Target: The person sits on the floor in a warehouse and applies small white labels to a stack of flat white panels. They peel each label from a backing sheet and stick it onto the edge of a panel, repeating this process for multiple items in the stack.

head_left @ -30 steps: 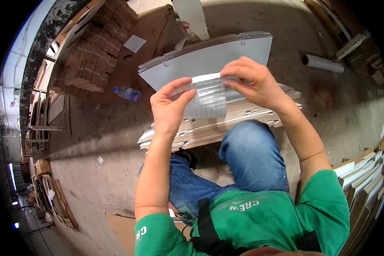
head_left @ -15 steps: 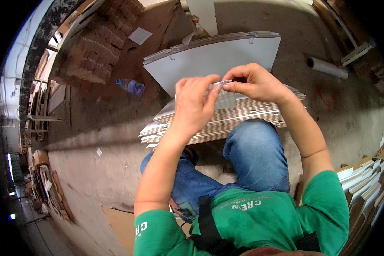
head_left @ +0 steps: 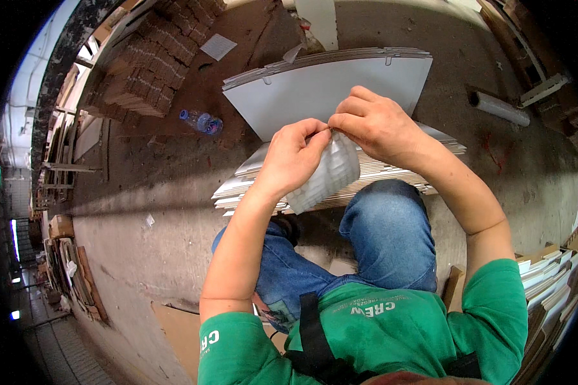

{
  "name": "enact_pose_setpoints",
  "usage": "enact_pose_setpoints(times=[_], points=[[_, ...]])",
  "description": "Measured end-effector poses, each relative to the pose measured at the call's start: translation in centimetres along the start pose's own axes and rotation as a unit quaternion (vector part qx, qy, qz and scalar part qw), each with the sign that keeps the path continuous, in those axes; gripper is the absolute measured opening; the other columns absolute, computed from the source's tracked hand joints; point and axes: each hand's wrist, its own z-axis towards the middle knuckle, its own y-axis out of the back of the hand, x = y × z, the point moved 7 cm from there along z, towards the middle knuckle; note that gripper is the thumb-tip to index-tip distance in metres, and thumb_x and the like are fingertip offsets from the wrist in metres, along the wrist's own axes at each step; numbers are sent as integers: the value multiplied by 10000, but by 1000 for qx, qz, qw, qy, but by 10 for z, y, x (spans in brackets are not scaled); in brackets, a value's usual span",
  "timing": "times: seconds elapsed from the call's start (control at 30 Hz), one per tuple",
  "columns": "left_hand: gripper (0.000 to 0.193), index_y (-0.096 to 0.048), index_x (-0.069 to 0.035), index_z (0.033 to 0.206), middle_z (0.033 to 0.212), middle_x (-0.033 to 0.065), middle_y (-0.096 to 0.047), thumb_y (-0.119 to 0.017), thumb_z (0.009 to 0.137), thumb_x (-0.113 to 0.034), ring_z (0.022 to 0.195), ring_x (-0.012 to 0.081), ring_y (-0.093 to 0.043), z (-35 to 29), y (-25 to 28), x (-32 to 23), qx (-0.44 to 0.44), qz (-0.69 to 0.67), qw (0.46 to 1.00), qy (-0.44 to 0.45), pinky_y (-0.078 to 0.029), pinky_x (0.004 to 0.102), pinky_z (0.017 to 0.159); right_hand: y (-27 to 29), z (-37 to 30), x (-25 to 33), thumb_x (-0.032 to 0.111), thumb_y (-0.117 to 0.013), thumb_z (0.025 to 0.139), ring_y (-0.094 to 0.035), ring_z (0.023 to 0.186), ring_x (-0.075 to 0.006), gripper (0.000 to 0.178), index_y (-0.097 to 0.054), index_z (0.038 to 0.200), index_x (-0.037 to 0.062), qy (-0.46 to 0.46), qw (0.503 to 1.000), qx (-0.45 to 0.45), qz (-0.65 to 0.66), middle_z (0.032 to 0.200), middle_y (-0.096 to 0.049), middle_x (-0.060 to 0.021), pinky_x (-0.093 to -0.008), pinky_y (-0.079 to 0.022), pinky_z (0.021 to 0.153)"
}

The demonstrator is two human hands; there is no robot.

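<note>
A translucent, greyish plastic sheet (head_left: 331, 172) marked with rows like a grid hangs down between my hands, slightly curved. My left hand (head_left: 294, 154) is closed on its upper edge, thumb and forefinger pinched together. Right beside those fingertips, my right hand (head_left: 380, 127) is also pinched at the top edge; anything small between its fingers is hidden. Below and behind the sheet lies a stack of thin white boards (head_left: 237, 186), its layered edges toward me. Behind it, larger white panels (head_left: 327, 90) lean back with their flat face toward me.
On the floor at the left lies a plastic bottle (head_left: 201, 122), with a sheet of paper (head_left: 218, 47) and stacked brown cardboard (head_left: 144, 74) farther off. A roll of clear film (head_left: 502, 109) lies at the right. More white boards (head_left: 549, 279) stand at the lower right.
The sheet has swung down and now shows more of its face below my hands. My right hand has turned over, its back now up, and its fingertips have come against my left ones.
</note>
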Motion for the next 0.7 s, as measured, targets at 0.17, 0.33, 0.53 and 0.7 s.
enact_pose_setpoints(times=[0.17,0.33,0.53,0.7], points=[[177,-599,11,859,707,-27,-558,-528,855,-150,649,29,-464,1,0,7,36,-11,999,39,-389,191,568,-10,-1,6,96,-571,661,-516,781,-218,126,-575,783,64,28,998,21,-50,760,-528,-51,-308,-491,602],[157,-613,-6,819,700,-17,-571,-535,831,-142,629,46,-493,2,-2,27,73,-137,980,127,-398,197,560,-19,-4,15,86,-579,631,-508,770,-214,233,-565,857,33,48,995,50,-77,774,-519,-56,-296,-482,610],[177,-620,11,835,720,5,-588,-535,815,-144,634,65,-513,5,-2,49,66,-206,954,206,-411,213,567,-34,-12,6,69,-584,641,-494,725,-217,102,-561,735,39,28,999,17,12,699,-490,-54,-331,-472,596],[249,-630,17,892,727,34,-609,-557,826,-212,656,96,-539,15,39,83,-47,-15,989,140,-437,247,604,-66,-34,-101,150,-593,788,-585,793,-180,148,-577,839,11,-377,840,33,390,848,-631,-81,-283,-464,705]])
